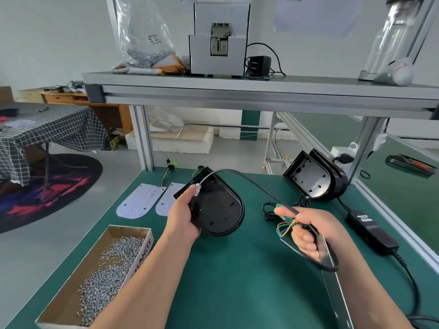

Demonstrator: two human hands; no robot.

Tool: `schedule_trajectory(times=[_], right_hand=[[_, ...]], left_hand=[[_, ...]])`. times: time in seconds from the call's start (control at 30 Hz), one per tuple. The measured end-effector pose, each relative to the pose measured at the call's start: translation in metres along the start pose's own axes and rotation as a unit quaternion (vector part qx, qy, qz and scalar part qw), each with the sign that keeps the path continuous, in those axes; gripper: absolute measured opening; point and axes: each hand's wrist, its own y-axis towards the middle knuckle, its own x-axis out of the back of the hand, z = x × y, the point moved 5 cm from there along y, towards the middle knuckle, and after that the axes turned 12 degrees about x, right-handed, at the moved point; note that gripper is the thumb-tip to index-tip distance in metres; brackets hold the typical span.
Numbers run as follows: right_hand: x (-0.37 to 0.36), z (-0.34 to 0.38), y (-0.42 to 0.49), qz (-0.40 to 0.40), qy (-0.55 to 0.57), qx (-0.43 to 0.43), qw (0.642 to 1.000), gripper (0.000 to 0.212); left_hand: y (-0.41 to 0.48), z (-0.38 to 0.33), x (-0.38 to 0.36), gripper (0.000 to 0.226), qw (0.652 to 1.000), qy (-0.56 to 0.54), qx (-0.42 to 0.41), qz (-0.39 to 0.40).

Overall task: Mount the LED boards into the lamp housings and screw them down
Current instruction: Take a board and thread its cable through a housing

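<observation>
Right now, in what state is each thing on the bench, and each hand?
Left hand, grips near lamp housing and pinches white connector.
Right hand, grips black cable and held LED board.
Near lamp housing, tilted, open, no board inside.
Far lamp housing, propped up, empty.
Two LED boards, flat on mat, unmounted.
Screw box, open, holds many screws.

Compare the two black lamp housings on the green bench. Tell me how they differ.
The left hand grips the near housing; the far housing stands untouched. The near housing lies tilted low; the far housing is propped steeply on edge. The cable ends over the near housing, not the far housing. Both are black, D-shaped, with no board inside.
</observation>
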Motion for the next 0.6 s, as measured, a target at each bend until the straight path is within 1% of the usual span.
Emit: schedule_trajectory(times=[0.07,0.13,0.2,0.3,0.4,0.5,0.6], right_hand=[[-0.002,0.003,-0.001,0.016,-0.019,-0.001,1.0,0.048],[-0.003,0.005,-0.003,0.022,-0.027,0.017,0.999,0.051],[-0.005,0.009,-0.007,0.036,-0.039,0.053,0.997,0.053],[-0.01,0.016,-0.016,0.063,-0.051,0.118,0.99,0.048],[-0.015,0.02,-0.025,0.068,-0.064,0.184,0.978,0.051],[-0.023,0.023,-0.032,0.022,-0.104,0.28,0.954,0.047],[-0.032,0.019,-0.026,-0.051,-0.14,0.324,0.934,0.038]], left_hand=[[0.0,-0.001,0.0,0.023,1.0,0.006,-0.004,-0.001],[0.0,-0.001,0.0,0.019,1.0,0.009,-0.011,-0.002],[0.001,-0.001,0.0,0.017,1.0,0.016,-0.012,-0.005],[0.004,0.003,-0.002,0.016,1.0,0.019,-0.009,-0.004],[0.001,0.004,-0.004,0.014,1.0,0.018,-0.002,0.009],[0.0,0.006,-0.003,0.017,0.999,0.038,0.007,0.009],[0.0,0.009,-0.003,0.022,0.999,0.039,0.008,-0.004]])
